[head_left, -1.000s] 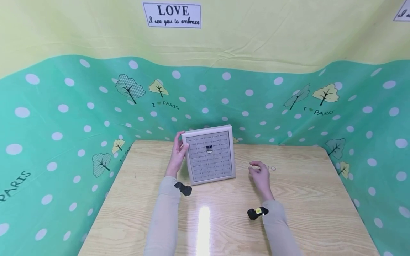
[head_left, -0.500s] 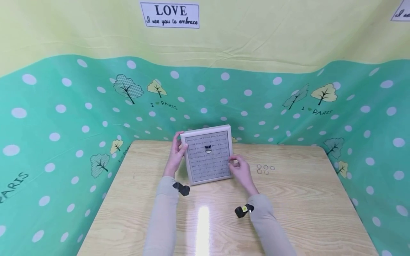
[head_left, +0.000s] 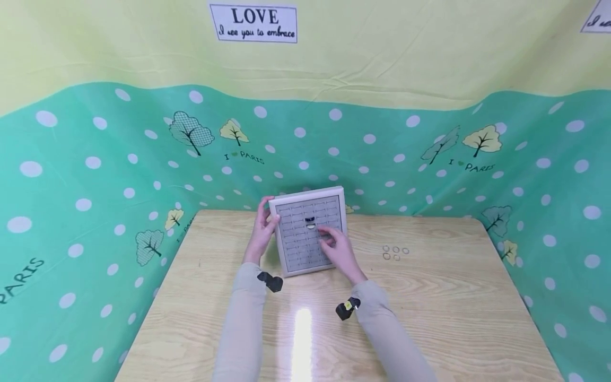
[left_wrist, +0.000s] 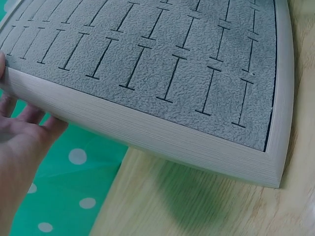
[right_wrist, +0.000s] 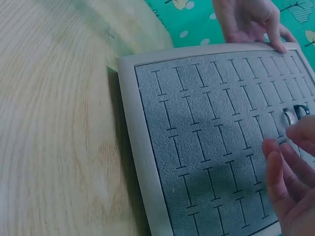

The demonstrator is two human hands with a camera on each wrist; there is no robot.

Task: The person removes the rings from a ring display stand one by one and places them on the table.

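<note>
Tray [head_left: 307,233] propped upright at 12 o'clock of table [head_left: 429,318], back centre. My L hand [head_left: 263,228] grips its 9 o'clock rim, thumb on front. R hand [head_left: 336,248] at felt, fingertips curled; can't tell if pinching ring. Two rings [head_left: 311,222] slotted already, five loose rings [head_left: 395,252] at 3 o'clock. Tray prob light, stiff frame, soft felt; hold by rim. Rings tiny, slippery: pinch w/ fingertips.

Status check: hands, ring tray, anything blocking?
Left hand grips tilted ring tray. Right hand at tray face beside two seated rings. Nothing blocking.

Left hand [head_left: 263,229] props ring tray [head_left: 307,229]; right hand [head_left: 335,246] at slots; 5 rings [head_left: 395,252] aside.
</note>
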